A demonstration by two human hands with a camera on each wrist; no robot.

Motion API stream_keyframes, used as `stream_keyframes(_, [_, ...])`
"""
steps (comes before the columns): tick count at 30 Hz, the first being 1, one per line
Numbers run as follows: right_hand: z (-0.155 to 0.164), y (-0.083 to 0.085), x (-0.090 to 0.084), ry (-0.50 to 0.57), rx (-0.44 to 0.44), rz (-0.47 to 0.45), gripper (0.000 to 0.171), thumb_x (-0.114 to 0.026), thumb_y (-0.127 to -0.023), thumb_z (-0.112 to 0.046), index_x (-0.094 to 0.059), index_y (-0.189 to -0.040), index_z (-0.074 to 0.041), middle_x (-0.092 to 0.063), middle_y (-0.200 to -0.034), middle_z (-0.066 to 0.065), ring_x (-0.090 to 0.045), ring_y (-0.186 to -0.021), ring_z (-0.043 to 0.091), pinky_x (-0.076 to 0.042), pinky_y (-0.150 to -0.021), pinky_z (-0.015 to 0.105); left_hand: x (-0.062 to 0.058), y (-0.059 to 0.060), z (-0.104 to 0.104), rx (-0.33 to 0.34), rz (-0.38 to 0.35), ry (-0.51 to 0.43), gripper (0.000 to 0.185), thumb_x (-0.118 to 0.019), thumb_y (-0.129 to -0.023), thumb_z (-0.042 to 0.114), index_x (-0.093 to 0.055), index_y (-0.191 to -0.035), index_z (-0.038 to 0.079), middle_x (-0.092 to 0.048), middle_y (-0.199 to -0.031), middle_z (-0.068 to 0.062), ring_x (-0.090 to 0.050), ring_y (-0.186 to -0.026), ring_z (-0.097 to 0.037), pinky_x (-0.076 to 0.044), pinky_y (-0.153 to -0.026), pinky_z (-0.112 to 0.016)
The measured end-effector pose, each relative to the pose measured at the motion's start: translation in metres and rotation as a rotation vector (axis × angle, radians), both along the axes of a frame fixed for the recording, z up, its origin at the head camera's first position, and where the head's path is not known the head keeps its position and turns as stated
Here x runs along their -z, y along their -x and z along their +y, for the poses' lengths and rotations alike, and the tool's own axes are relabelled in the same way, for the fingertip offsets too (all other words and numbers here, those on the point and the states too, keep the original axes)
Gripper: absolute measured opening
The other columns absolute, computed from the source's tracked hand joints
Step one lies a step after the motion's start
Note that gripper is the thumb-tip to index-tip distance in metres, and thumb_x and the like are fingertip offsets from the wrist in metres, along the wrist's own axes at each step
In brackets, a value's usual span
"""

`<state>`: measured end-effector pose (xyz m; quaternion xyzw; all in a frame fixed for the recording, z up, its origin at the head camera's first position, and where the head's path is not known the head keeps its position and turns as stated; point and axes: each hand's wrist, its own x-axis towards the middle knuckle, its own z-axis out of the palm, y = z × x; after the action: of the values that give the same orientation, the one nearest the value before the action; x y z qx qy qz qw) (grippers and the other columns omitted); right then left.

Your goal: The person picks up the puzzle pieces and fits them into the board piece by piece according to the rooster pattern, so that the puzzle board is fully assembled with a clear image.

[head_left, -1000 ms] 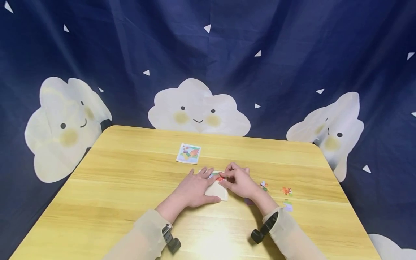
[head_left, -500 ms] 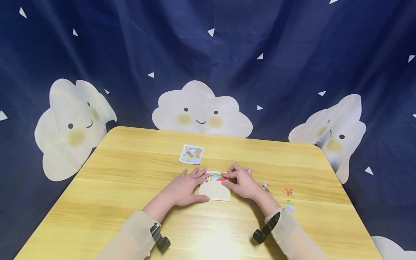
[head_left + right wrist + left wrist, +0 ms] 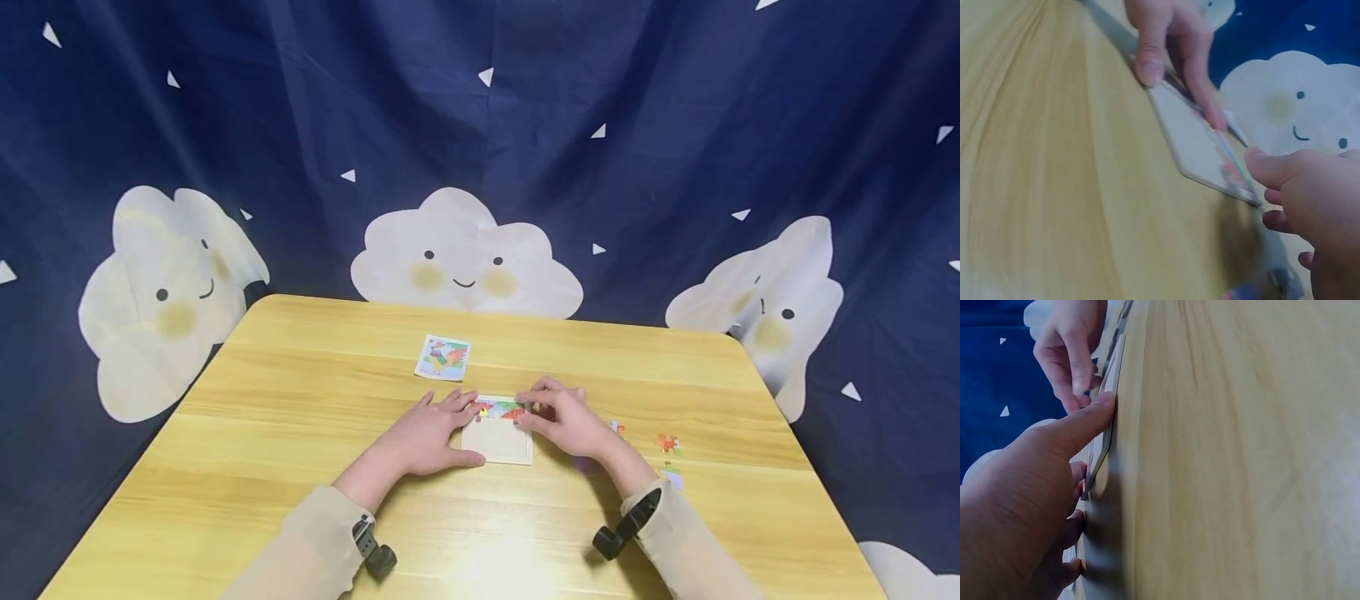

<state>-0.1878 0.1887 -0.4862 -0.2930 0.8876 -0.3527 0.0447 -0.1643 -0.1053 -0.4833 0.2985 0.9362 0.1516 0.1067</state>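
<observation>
Head view: at lower centre, the left hand [image 3: 423, 435], fingers spread, rests on the left edge of the puzzle tray [image 3: 497, 443]; the right hand [image 3: 568, 423], thumb and fingertips apart, has shifted slightly rightward since the earlier frame, baring more red piece [image 3: 513, 413].

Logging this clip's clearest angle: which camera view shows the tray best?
The head view: it shows the tray from above, pieces along its far side, the near part bare. The left wrist view has it nearly edge-on, partly behind the left hand. The right wrist view shows it slanted, its pieces blurred.
</observation>
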Motion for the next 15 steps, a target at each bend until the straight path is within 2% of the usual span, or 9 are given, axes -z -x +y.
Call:
stream_keyframes(4, [0.012,-0.001,-0.008,0.067,0.011,-0.022,0.041,-0.073,-0.103,-0.021,-0.069,-0.139,-0.002,-0.064,-0.119,0.007,-0.057,-0.090,0.015,-0.036,-0.087,0.042,0.002,0.001,0.000,-0.001,-0.005,-0.013,0.097,-0.059,-0.092,0.079,-0.044,-0.163,0.015,-0.030,-0.172,0.000,-0.024,-0.159,-0.027,-0.016,-0.126,-0.062])
stream_keyframes(7, [0.023,-0.004,-0.013,0.106,0.012,-0.028,0.040,-0.072,-0.104,-0.018,-0.068,-0.139,0.002,-0.064,-0.120,0.011,-0.057,-0.087,0.017,-0.047,-0.076,0.033,0.003,0.001,0.000,-0.003,-0.010,-0.022,0.097,-0.060,-0.092,0.078,-0.043,-0.164,0.015,-0.030,-0.172,0.001,-0.024,-0.159,-0.027,-0.015,-0.126,-0.061])
stream_keyframes(9, [0.031,-0.006,-0.016,0.128,0.009,-0.034,0.040,-0.071,-0.104,-0.017,-0.067,-0.138,0.004,-0.063,-0.120,0.014,-0.057,-0.084,0.019,-0.050,-0.067,0.029,0.003,0.001,0.000,-0.005,-0.013,-0.027,0.097,-0.061,-0.092,0.077,-0.043,-0.164,0.015,-0.029,-0.172,0.000,-0.024,-0.159,-0.027,-0.014,-0.126,-0.061])
stream_keyframes(12, [0.042,-0.009,-0.017,0.136,0.008,-0.026,0.039,-0.072,-0.104,-0.015,-0.068,-0.137,0.004,-0.064,-0.119,0.014,-0.058,-0.085,0.019,-0.050,-0.066,0.029,0.003,0.001,-0.001,-0.008,-0.016,-0.034,0.096,-0.062,-0.092,0.076,-0.043,-0.164,0.015,-0.029,-0.173,0.000,-0.023,-0.159,-0.027,-0.013,-0.126,-0.061])
stream_keyframes(15, [0.052,-0.012,-0.016,0.124,0.008,-0.009,0.036,-0.072,-0.103,-0.014,-0.069,-0.135,0.003,-0.064,-0.120,0.013,-0.060,-0.089,0.018,-0.052,-0.071,0.030,0.003,0.001,-0.002,-0.010,-0.017,-0.032,0.097,-0.062,-0.092,0.076,-0.042,-0.164,0.015,-0.028,-0.173,0.000,-0.022,-0.159,-0.026,-0.012,-0.127,-0.060])
